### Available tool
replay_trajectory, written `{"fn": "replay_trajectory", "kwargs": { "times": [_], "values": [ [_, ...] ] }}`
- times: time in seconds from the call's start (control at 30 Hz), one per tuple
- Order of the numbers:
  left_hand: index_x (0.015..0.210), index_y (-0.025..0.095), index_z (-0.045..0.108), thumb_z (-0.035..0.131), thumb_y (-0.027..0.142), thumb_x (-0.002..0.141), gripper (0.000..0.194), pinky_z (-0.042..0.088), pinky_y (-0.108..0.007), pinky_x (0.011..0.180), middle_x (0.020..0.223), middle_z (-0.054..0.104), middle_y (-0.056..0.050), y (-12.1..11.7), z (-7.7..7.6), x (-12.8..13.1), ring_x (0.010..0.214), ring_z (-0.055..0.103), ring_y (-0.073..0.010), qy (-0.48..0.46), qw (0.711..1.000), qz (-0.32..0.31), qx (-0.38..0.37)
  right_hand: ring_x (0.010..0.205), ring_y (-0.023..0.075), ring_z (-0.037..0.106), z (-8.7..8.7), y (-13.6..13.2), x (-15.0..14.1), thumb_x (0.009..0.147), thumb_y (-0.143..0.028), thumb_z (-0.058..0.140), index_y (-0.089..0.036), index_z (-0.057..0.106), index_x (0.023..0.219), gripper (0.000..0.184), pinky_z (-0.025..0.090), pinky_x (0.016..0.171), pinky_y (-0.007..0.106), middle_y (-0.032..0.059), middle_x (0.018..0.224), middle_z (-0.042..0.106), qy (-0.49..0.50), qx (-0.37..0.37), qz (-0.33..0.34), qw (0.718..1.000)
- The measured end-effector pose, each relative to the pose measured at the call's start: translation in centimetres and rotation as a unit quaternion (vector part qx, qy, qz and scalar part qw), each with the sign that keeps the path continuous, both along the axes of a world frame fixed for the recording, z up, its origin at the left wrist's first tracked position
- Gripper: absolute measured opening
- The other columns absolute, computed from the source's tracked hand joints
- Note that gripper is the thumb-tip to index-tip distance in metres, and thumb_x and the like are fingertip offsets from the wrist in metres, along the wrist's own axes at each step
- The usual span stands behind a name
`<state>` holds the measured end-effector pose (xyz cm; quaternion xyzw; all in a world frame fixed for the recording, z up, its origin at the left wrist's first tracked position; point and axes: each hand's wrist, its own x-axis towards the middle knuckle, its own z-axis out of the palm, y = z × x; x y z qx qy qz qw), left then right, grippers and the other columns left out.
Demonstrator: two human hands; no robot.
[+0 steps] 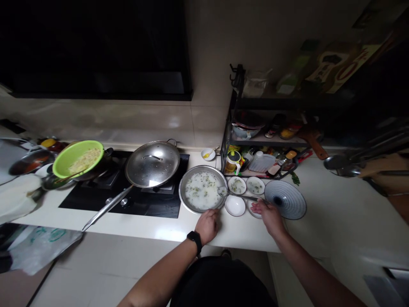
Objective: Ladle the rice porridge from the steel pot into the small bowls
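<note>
A steel basin [186, 204] of pale soup with green bits stands on the white counter. My left hand [207, 225], a black watch on its wrist, grips the basin's near rim with curled fingers. My right hand [268, 213] is closed on the handle of a steel ladle [234, 194], whose bowl rests at the basin's right rim. Several small white bowls [235, 205] stand between the basin and my right hand; two at the back hold soup. A blue striped plate [285, 199] lies just right of them.
A lidded steel pan [152, 164] with a long handle sits on the black hob [150, 204]. A green bowl [77, 157] of noodles with chopsticks rests at the left. A dark rack [255, 140] of jars and dishes stands behind the bowls.
</note>
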<state>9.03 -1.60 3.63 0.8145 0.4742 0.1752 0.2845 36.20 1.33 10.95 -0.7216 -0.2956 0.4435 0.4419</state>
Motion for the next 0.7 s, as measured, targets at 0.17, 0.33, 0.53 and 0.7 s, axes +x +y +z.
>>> {"fn": "replay_trajectory", "kwargs": {
  "times": [0.17, 0.33, 0.53, 0.7],
  "values": [
    [0.118, 0.013, 0.069, 0.055, 0.003, 0.07, 0.05, 0.047, -0.044, 0.11, 0.135, 0.065, -0.012, 0.0, -0.4, 0.0, 0.121, 0.057, -0.0284, -0.003, 1.0, 0.0, 0.004, 0.061, 0.0238, 0.073, -0.1, -0.7, 1.0, 0.068, -0.058, 0.075, -0.015, 0.072, 0.065, 0.044, 0.062, 0.065, 0.035, 0.0133, 0.07, 0.077, 0.012, 0.01, -0.017, 1.0],
    [0.113, 0.014, 0.07, 0.055, 0.003, 0.07, 0.047, 0.048, -0.044, 0.109, 0.134, 0.065, -0.012, 0.0, -0.4, -0.1, 0.121, 0.058, -0.0281, -0.002, 1.0, -0.003, -0.001, 0.062, 0.0248, 0.074, -0.2, -1.4, 2.5, 0.068, -0.056, 0.08, -0.015, 0.071, 0.067, 0.041, 0.063, 0.064, 0.036, 0.0128, 0.072, 0.078, 0.022, 0.016, -0.045, 0.999],
    [0.115, 0.015, 0.07, 0.054, 0.001, 0.071, 0.049, 0.047, -0.045, 0.111, 0.134, 0.065, -0.012, 0.1, -0.2, -0.1, 0.123, 0.056, -0.028, 0.0, 1.0, -0.001, -0.006, 0.06, 0.0233, 0.074, -0.1, -2.0, 5.1, 0.065, -0.049, 0.084, -0.016, 0.069, 0.07, 0.036, 0.064, 0.061, 0.034, 0.01, 0.069, 0.077, 0.046, 0.046, -0.111, 0.992],
    [0.118, 0.015, 0.069, 0.055, 0.001, 0.071, 0.051, 0.047, -0.045, 0.11, 0.134, 0.065, -0.012, 0.1, -0.3, 0.0, 0.122, 0.057, -0.0279, 0.0, 1.0, -0.003, -0.009, 0.057, 0.0232, 0.072, 0.0, -1.6, 8.4, 0.066, -0.047, 0.081, -0.017, 0.068, 0.067, 0.033, 0.063, 0.059, 0.034, 0.0091, 0.065, 0.075, 0.033, 0.064, -0.151, 0.986]
  ]
}}
